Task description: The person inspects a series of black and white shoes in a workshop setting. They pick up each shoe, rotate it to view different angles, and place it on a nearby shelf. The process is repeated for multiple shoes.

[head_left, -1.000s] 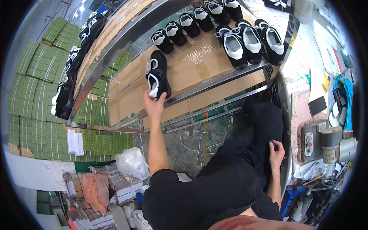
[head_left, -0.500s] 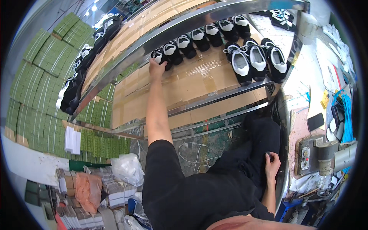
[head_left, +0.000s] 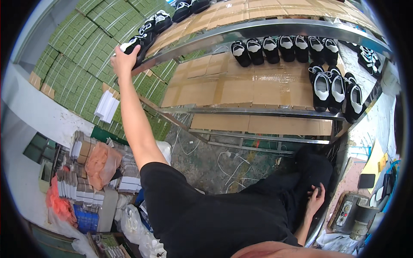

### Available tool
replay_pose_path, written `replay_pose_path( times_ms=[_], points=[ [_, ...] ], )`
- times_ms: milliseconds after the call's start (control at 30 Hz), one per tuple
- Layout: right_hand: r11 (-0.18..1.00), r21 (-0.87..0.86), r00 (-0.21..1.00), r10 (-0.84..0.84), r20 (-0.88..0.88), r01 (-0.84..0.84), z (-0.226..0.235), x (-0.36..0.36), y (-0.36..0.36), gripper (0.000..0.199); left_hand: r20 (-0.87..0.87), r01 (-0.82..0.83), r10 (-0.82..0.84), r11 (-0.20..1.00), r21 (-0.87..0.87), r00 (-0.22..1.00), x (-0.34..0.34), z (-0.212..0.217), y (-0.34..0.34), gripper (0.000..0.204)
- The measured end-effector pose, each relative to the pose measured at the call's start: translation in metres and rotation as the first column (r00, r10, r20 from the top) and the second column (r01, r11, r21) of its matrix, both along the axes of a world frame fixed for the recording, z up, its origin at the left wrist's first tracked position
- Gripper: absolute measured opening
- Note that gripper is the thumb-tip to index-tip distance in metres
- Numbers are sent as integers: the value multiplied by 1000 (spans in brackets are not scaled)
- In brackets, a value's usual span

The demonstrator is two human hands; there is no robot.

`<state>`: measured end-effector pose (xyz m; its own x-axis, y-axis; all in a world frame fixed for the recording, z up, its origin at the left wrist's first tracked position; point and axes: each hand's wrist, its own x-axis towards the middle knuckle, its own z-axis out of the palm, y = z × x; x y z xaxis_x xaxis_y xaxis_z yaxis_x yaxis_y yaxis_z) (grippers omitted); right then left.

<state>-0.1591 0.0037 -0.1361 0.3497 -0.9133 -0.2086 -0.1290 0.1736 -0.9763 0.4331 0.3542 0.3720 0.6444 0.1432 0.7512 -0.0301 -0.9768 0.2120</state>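
Observation:
My left hand [head_left: 123, 62] is stretched out to the left end of the upper shelf. Its thumb and fingers close around the white end of a black-and-white shoe [head_left: 141, 42], which rests at the shelf edge. Behind that shoe, more black-and-white shoes [head_left: 161, 20] continue in a row along the shelf. My right hand [head_left: 315, 199] hangs low beside my dark trouser leg, fingers apart and slightly bent, and I see nothing held in it. On the shelf below, a row of several black shoes [head_left: 270, 49] stands toward the back, with three laced shoes [head_left: 321, 89] nearer at the right.
Metal rails [head_left: 258, 111] edge the cardboard-covered shelves [head_left: 223, 88]. Green stacked blocks [head_left: 73, 64] rise at the left. Bundled stacks [head_left: 129, 178] and an orange bag [head_left: 103, 165] lie lower left. A workbench with a machine [head_left: 350, 213] stands at right; loose cord [head_left: 232, 170] lies on the floor.
My left hand has left a shoe in the lower shelf's row and moved left and up to the end shoe on the upper shelf. The view has turned left. My right hand's fingers have spread.

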Motion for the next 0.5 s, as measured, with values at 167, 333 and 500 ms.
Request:
replay_pose_path(
  times_ms=[167, 333, 500],
  points=[
    [993, -111, 993, 45, 110, -32, -36, -1, 5, 14, 247, 357, -444, 874, 330, 861, -28, -13, -42, 57],
    [988, -137, 998, 68, 14, -65, -12, -2, 8, 18, 470, 620, -825, 554, 556, 315, -88, -58, -84, 70],
    [983, 48, 968, 165, 191, -178, 56, 1, 0, 23, 328, 930, -933, -19, 368, -149, -166, -144, -185, 79]
  ],
)
